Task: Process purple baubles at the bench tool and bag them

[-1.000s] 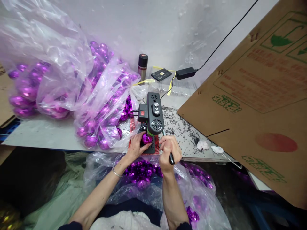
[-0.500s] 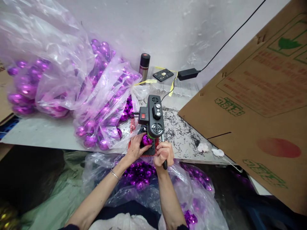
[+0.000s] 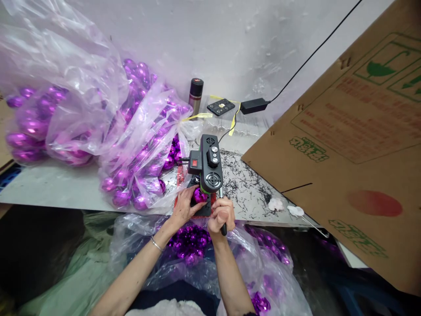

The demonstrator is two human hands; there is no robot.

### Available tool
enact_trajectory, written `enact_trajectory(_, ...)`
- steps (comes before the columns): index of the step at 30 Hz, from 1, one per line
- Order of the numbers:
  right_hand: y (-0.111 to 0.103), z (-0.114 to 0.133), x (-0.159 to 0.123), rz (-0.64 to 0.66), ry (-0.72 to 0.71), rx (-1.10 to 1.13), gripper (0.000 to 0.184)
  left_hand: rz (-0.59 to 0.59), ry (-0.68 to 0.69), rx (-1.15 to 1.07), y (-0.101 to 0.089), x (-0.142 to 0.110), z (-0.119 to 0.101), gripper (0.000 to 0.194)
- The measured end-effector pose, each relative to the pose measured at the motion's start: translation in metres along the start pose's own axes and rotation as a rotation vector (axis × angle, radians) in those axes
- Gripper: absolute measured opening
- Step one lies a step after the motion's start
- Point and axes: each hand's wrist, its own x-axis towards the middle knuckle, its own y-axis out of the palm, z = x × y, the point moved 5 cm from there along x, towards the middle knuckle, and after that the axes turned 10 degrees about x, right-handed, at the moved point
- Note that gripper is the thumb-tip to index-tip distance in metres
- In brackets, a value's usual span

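Observation:
A small black bench drill press (image 3: 211, 163) with a red switch stands on the table. Under its head sits a shiny purple ball ornament (image 3: 199, 195), partly hidden by the machine. My left hand (image 3: 184, 204) is closed around the ball's left and front side, thumb and fingers against it. The fingers of my right hand (image 3: 221, 214) wrap round the machine's lever (image 3: 224, 229), whose black end sticks out below the fist. A clear plastic bag of purple balls (image 3: 192, 241) lies below the table edge, under my forearms.
Big clear bags of purple balls (image 3: 121, 197) fill the table's left side. A cardboard box (image 3: 342, 145) leans in from the right. Behind the machine are a dark bottle (image 3: 196, 94), a phone (image 3: 220, 107) and a power adapter (image 3: 254, 105). Black shavings (image 3: 243, 180) litter the tabletop.
The view has shifted slightly, so everything sits a little lower and further left. Both hands keep their places on the ball and the lever.

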Motion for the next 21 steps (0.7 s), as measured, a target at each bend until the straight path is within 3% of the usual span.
enact_trajectory(21, -0.0015, -0.0058, -0.0064, -0.013, -0.014, -0.003, 0.041, -0.021, 0.015, -0.034, 0.0012, 0.0021, 0.0002, 0.055)
